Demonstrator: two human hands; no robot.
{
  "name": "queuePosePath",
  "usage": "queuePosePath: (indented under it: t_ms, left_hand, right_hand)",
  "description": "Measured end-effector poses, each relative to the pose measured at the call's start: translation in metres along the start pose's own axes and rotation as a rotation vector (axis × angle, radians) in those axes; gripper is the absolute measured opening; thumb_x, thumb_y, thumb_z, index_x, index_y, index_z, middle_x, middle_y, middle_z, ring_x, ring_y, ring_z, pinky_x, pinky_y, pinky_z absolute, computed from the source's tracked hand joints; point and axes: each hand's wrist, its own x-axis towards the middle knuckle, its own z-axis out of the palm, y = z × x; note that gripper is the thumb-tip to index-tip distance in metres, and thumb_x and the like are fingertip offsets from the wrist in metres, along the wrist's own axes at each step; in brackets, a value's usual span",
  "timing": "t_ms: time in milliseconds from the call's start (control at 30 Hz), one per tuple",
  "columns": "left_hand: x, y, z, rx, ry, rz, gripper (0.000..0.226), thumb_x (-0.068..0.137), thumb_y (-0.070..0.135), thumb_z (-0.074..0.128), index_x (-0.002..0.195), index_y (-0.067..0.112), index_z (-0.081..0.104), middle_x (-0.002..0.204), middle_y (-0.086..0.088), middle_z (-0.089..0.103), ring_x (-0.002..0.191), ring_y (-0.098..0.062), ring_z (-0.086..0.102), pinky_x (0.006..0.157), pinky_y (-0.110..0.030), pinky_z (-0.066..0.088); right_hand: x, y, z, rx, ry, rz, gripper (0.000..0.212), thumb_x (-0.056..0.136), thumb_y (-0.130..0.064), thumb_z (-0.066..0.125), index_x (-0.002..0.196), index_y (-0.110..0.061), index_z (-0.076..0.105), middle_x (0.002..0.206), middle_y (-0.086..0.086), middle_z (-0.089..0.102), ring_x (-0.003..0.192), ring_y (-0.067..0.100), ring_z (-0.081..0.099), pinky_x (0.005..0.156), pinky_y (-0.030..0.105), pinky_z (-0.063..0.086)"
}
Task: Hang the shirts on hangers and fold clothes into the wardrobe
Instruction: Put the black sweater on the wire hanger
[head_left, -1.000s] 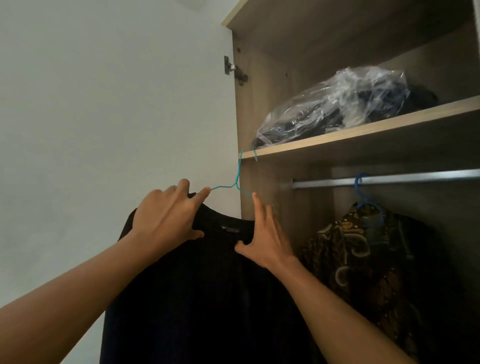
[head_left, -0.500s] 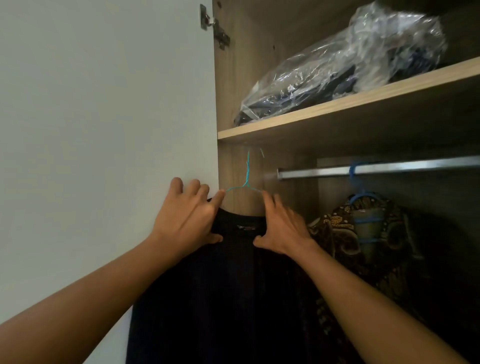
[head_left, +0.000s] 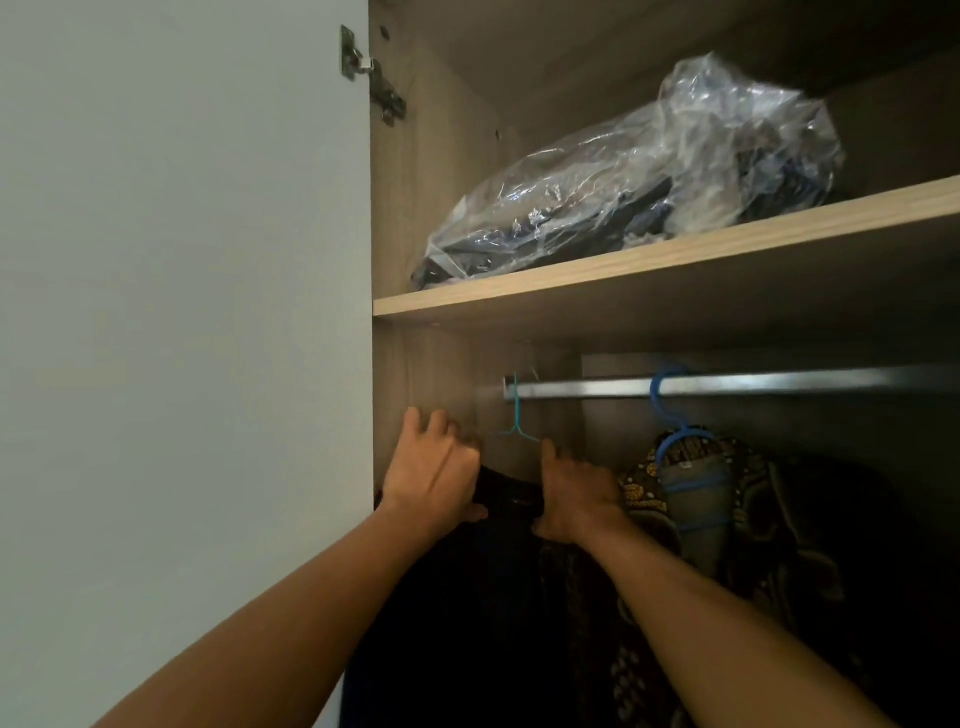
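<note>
A black shirt (head_left: 493, 597) hangs on a thin teal wire hanger (head_left: 517, 415) inside the wardrobe. The hanger's hook reaches the left end of the metal rail (head_left: 753, 387). My left hand (head_left: 436, 467) grips the shirt's left shoulder, thumb under the fabric. My right hand (head_left: 574, 493) holds the right shoulder by the collar, index finger pointing up along the hanger wire. A brown patterned shirt (head_left: 727, 545) on a blue plastic hanger (head_left: 670, 415) hangs on the same rail just to the right.
A wooden shelf (head_left: 675, 260) above the rail carries a clear plastic bag (head_left: 649, 171) of dark clothes. The white open door (head_left: 182, 312) fills the left, with a metal hinge (head_left: 371, 78) at its top edge. The wardrobe's side panel stands close behind my left hand.
Both hands have carried the black shirt up and to the right, from in front of the door into the wardrobe. The teal hook has gone from below the shelf edge to the rail's left end.
</note>
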Motion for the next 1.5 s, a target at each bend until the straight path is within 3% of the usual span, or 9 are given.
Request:
queuePosePath:
  t_ms: [267,367,500,633,767,867,967,1100,1500]
  left_hand:
    - [-0.008,0.016,0.037,-0.038,0.033,0.012,0.085,0.072,0.074,0.062,0.135,0.019,0.048,0.128,-0.009,0.055,0.116,-0.028,0.039,0.092,-0.047,0.027]
    - [-0.014,0.017,0.041,-0.048,0.036,0.015,0.095,0.072,0.073,0.062,0.146,0.019,0.04,0.13,-0.008,0.052,0.116,-0.028,0.038,0.092,-0.046,0.027]
    - [-0.021,0.023,0.046,-0.063,0.055,0.016,0.095,0.072,0.075,0.06,0.147,0.021,0.039,0.126,-0.007,0.05,0.113,-0.027,0.039,0.089,-0.045,0.028]
    - [-0.019,0.031,0.045,-0.233,0.168,-0.001,0.089,0.066,0.082,0.05,0.134,0.025,0.057,0.113,-0.004,0.057,0.103,-0.026,0.048,0.082,-0.044,0.032]
    - [-0.012,0.045,0.042,-0.848,0.056,0.121,0.079,0.083,0.073,0.044,0.151,0.034,0.03,0.134,-0.002,0.057,0.122,-0.02,0.054,0.099,-0.044,0.045]
    - [-0.012,0.052,0.035,-1.114,-0.098,0.223,0.075,0.091,0.056,0.057,0.153,0.046,0.016,0.132,0.001,0.061,0.119,-0.006,0.057,0.103,-0.033,0.048]
    - [-0.018,0.055,0.028,-1.143,-0.06,0.254,0.069,0.097,0.026,0.06,0.154,0.042,0.024,0.118,0.011,0.064,0.102,0.008,0.06,0.09,-0.008,0.043]
    - [-0.026,0.048,0.025,-1.092,0.03,0.346,0.056,0.098,0.017,0.056,0.151,0.026,0.04,0.144,0.008,0.054,0.129,-0.002,0.052,0.11,-0.021,0.039]
    - [-0.064,0.011,0.015,-1.128,-0.158,0.152,0.063,0.095,0.011,0.058,0.151,0.03,0.036,0.133,0.012,0.059,0.106,0.005,0.06,0.097,-0.014,0.047]
  right_hand:
    - [0.002,0.008,0.019,-0.155,-0.055,0.0,0.122,0.058,-0.056,0.085,0.15,-0.019,0.013,0.142,0.007,0.048,0.126,0.034,0.05,0.106,0.063,0.035]
    - [-0.005,0.007,0.018,-0.195,0.008,0.003,0.13,0.059,-0.058,0.085,0.155,-0.022,0.006,0.147,0.006,0.048,0.137,0.035,0.037,0.108,0.078,0.009]
    - [-0.018,0.005,0.007,-0.131,0.225,-0.02,0.133,0.058,-0.068,0.08,0.157,-0.028,0.001,0.153,0.003,0.043,0.149,0.032,0.021,0.098,0.08,-0.019]
    - [-0.039,0.013,-0.006,0.047,0.481,0.026,0.103,0.073,-0.064,0.07,0.155,-0.029,0.021,0.155,0.002,0.038,0.152,0.029,0.015,0.107,0.079,-0.007]
    - [-0.055,0.043,0.003,0.342,0.818,0.324,0.077,0.083,-0.064,0.059,0.147,-0.026,0.037,0.153,0.007,0.034,0.147,0.035,0.024,0.11,0.075,0.003]
    - [-0.057,0.064,0.012,0.611,0.741,0.492,0.078,0.085,-0.07,0.051,0.15,-0.034,0.03,0.157,0.006,0.024,0.146,0.035,0.021,0.113,0.07,0.019]
    - [-0.052,0.068,0.017,0.738,0.655,0.415,0.077,0.087,-0.07,0.05,0.153,-0.036,0.028,0.158,0.007,0.024,0.145,0.031,0.023,0.115,0.056,0.03]
    - [-0.035,0.055,0.022,0.887,0.542,0.282,0.077,0.088,-0.069,0.05,0.153,-0.036,0.026,0.158,0.002,0.025,0.145,0.027,0.03,0.114,0.052,0.034]
    - [0.009,0.0,0.019,1.05,0.125,0.111,0.07,0.1,-0.05,0.048,0.159,-0.031,0.016,0.163,0.003,0.027,0.147,0.024,0.03,0.119,0.041,0.028]
